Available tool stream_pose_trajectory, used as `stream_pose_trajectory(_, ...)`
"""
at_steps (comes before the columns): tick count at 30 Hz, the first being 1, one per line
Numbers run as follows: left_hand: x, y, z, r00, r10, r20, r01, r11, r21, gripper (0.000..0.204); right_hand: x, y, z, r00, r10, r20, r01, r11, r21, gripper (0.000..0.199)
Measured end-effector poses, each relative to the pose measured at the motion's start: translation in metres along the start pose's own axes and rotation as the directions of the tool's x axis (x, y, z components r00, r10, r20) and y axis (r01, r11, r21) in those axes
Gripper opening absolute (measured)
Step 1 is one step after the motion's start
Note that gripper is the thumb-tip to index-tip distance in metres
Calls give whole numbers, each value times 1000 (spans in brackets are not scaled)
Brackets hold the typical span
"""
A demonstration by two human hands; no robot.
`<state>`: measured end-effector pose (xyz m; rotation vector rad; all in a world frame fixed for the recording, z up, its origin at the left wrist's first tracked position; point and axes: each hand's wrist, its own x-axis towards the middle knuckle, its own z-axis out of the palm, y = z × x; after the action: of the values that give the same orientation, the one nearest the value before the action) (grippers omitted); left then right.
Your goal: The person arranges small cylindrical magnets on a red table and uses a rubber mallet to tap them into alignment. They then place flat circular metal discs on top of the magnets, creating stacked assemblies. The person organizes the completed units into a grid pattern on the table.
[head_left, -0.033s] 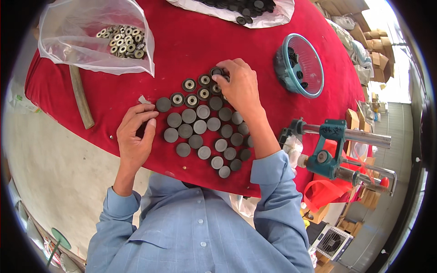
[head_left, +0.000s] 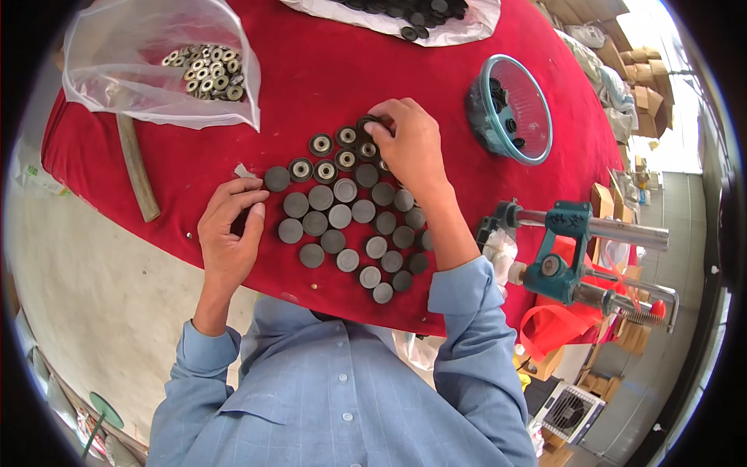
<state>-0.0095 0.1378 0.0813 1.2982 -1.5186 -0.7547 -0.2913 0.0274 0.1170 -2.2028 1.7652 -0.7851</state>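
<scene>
My right hand (head_left: 407,146) is at the far edge of a group of parts, thumb and fingers closed on a round black cap (head_left: 366,123) that they partly cover. Beside it lie several black caps with metal bearings (head_left: 346,136) seated in them, hollow side up. Nearer to me, several plain dark grey caps (head_left: 315,224) lie with flat round faces up. At the left end, my left hand (head_left: 232,226) rests with fingers curved and thumb apart, nothing seen between them. Its fingertips are close to one dark cap (head_left: 277,179).
A clear plastic bag of metal bearings (head_left: 210,74) stands far left, a grey tube (head_left: 138,171) below it. Far back, black parts (head_left: 420,15) lie on a white sack. At right are a blue-green basket (head_left: 551,117) with black parts and a green hand press (head_left: 556,249) on the red cloth (head_left: 311,70).
</scene>
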Motion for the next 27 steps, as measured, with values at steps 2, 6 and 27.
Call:
stream_pose_trajectory(2, -2, -2, 0, 1000, -26, 0, 26, 1000, 4, 18, -2, -4, -18, 997, 72, -3, -71, 980, 185, 20)
stream_pose_trajectory(6, -6, -11, -1, 1000, -15, -8, 15, 1000, -9, 17, -47, -11, -70, 979, 165, -121, -148, 979, 140, 22)
stream_pose_trajectory(27, -5, -8, 0, 996, 60, 59, -66, 992, 108, 16, -178, 25, -39, 985, -13, -175, -22, 979, -200, 48)
